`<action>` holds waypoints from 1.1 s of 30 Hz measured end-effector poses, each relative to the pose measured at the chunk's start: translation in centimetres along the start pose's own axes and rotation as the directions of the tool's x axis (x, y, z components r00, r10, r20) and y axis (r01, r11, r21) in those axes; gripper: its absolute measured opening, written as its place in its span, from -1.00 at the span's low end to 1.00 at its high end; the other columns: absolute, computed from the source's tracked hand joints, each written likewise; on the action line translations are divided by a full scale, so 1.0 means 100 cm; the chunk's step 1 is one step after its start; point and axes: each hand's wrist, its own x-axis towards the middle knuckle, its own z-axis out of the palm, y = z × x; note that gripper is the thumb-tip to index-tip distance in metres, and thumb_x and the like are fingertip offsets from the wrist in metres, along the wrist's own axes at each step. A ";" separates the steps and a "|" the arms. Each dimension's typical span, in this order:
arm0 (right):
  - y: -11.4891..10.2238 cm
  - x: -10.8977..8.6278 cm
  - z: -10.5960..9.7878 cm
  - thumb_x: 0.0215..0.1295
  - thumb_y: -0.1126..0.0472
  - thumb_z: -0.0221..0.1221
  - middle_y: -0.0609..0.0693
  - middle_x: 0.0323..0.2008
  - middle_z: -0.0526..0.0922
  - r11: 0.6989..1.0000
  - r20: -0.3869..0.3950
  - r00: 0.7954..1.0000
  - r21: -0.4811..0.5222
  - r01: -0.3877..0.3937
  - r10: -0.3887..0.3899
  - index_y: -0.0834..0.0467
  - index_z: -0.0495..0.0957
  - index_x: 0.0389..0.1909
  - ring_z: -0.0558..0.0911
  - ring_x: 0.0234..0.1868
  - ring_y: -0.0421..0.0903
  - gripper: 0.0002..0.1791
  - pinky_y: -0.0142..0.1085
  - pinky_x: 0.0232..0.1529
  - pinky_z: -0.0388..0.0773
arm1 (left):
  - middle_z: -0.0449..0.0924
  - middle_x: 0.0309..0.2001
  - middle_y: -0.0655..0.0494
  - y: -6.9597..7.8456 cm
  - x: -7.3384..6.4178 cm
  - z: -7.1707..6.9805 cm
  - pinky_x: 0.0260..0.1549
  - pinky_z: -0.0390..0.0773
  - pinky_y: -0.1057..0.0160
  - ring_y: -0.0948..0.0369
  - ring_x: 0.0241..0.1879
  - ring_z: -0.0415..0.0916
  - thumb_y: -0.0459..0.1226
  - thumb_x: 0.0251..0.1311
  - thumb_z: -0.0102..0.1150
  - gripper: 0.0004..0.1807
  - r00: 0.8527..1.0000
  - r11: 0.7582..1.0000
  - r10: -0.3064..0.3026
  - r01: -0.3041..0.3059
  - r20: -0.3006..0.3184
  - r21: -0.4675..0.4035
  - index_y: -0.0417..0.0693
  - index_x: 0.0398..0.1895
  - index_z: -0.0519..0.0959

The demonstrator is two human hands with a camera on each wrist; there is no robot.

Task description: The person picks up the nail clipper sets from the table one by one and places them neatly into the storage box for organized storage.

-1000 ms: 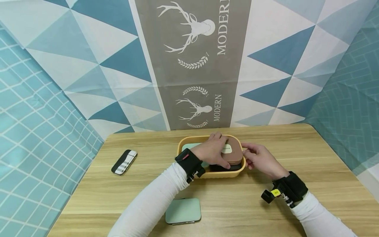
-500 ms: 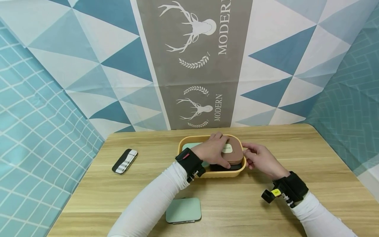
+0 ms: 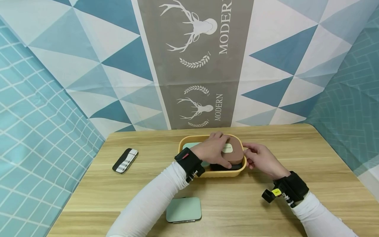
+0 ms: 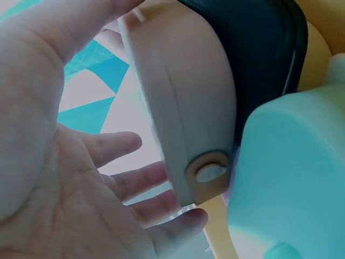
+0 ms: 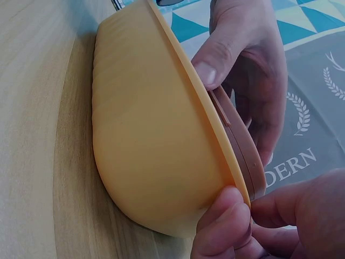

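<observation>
A yellow basket stands towards the back of the table. In it a brown case with a pale label lies on a dark zippered case, beside a mint-green item. My left hand spans the brown case, thumb at its near side and fingers at the far side; the left wrist view shows a round button on its end. With thumb and fingers my right hand pinches the basket's right rim, seen closely in the right wrist view. The basket's contents are partly hidden under my left hand.
A flat mint-green tin lies near the front, close to my left sleeve. Farther left is a small black-and-white plaid case. Patterned wall coverings rise behind the wooden table and at its sides.
</observation>
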 end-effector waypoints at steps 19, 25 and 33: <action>0.000 0.000 -0.001 0.72 0.25 -0.06 0.23 -0.17 0.59 1.000 -0.008 1.000 -0.007 -0.005 0.004 0.39 0.20 0.59 0.59 -0.34 0.01 -0.44 -0.24 -0.37 0.64 | 0.23 0.50 -0.08 0.001 -0.021 -0.018 0.40 0.33 0.20 0.02 0.45 0.20 0.19 0.10 0.56 0.18 0.994 0.998 0.053 -0.056 -0.095 -0.026 -0.16 0.64 0.18; 0.001 0.000 -0.001 0.72 0.26 -0.07 0.23 -0.16 0.58 1.000 -0.007 1.000 -0.007 0.006 -0.006 0.39 0.19 0.59 0.58 -0.34 0.00 -0.44 -0.24 -0.37 0.64 | 0.19 0.54 -0.08 0.000 -0.033 -0.025 0.40 0.36 0.16 0.02 0.48 0.18 0.18 0.10 0.56 0.22 0.993 0.998 0.045 -0.050 -0.113 -0.043 -0.17 0.67 0.13; 0.000 0.001 0.000 0.71 0.27 -0.06 0.24 -0.14 0.58 1.000 -0.011 1.000 -0.012 0.010 -0.010 0.39 0.19 0.60 0.61 -0.34 0.03 -0.44 -0.24 -0.39 0.65 | 0.23 0.49 -0.05 -0.003 -0.046 -0.030 0.38 0.38 0.12 0.03 0.45 0.20 0.18 0.10 0.57 0.21 0.986 0.998 0.042 -0.050 -0.159 -0.047 -0.15 0.67 0.15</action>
